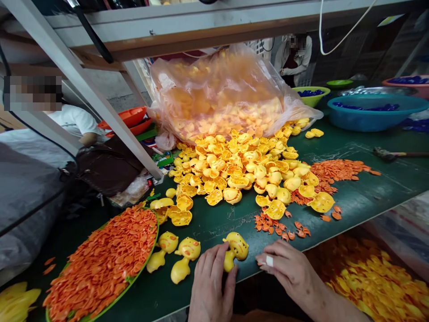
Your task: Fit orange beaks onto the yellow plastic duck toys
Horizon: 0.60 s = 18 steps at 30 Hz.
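Green worktop [204, 217] crosses the view at my remote station. At lower left I see orange pieces [103, 255], then 2 yellow toy shells [187, 250]. At lower centre, the left hand [212, 275] grasps 1 matching shell [238, 246] between fingers and thumb; I judge it light, stiff, slick on its curves, best pinched at the narrow neck. Right of it, the right hand [291, 268] curls, its contents unclear to me.

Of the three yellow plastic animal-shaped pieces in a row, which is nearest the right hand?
The rightmost yellow piece, touched by the left hand; both others lie farther left.
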{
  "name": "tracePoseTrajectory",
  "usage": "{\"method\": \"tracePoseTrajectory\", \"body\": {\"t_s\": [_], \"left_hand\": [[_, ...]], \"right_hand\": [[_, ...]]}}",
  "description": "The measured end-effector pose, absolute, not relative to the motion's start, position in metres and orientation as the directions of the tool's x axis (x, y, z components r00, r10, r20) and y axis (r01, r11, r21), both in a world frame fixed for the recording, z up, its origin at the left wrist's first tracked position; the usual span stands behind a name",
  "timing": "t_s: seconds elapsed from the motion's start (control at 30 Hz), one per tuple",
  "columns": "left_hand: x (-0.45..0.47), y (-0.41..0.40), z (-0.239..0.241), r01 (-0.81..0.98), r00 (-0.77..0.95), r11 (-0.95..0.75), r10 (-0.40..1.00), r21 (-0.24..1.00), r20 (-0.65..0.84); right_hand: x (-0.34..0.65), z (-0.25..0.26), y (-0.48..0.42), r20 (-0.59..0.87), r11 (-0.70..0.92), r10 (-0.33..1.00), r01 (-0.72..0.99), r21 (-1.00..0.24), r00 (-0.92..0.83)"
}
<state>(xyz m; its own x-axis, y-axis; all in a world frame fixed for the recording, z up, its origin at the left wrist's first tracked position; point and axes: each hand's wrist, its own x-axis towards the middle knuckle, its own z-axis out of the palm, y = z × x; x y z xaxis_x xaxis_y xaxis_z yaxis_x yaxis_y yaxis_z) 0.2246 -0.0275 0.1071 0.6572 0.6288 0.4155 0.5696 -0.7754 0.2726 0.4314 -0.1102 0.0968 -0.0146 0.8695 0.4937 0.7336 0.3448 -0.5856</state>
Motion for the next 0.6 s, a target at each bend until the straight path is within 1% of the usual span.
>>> {"method": "tracePoseTrajectory", "body": {"t_s": [0.1,0.2,0.3,0.37,0.43,0.5,0.6], "left_hand": [[0.231,-0.034,0.106,0.599,0.609,-0.729,0.684,0.332,0.401],[0.237,-0.038,0.103,0.621,0.559,-0.684,0.729,0.384,0.395],[0.237,-0.038,0.102,0.617,0.561,-0.677,0.736,0.401,0.380],[0.235,-0.037,0.103,0.614,0.577,-0.685,0.728,0.392,0.370],[0.234,-0.037,0.104,0.603,0.614,-0.710,0.704,0.364,0.357],[0.234,-0.037,0.104,0.602,0.625,-0.719,0.695,0.348,0.355],[0.236,-0.038,0.102,0.615,0.599,-0.706,0.708,0.352,0.374]], "right_hand": [[0.425,0.102,-0.102,0.438,0.254,0.888,0.642,-0.723,0.141],[0.421,0.106,-0.093,0.345,0.150,0.896,0.542,-0.827,0.279],[0.420,0.111,-0.085,0.264,0.102,0.909,0.443,-0.891,0.321],[0.419,0.114,-0.081,0.259,0.103,0.913,0.438,-0.893,0.314],[0.416,0.116,-0.080,0.302,0.134,0.908,0.483,-0.866,0.291],[0.411,0.119,-0.080,0.377,0.190,0.892,0.551,-0.813,0.250],[0.404,0.122,-0.081,0.469,0.251,0.865,0.654,-0.713,0.180]]}}
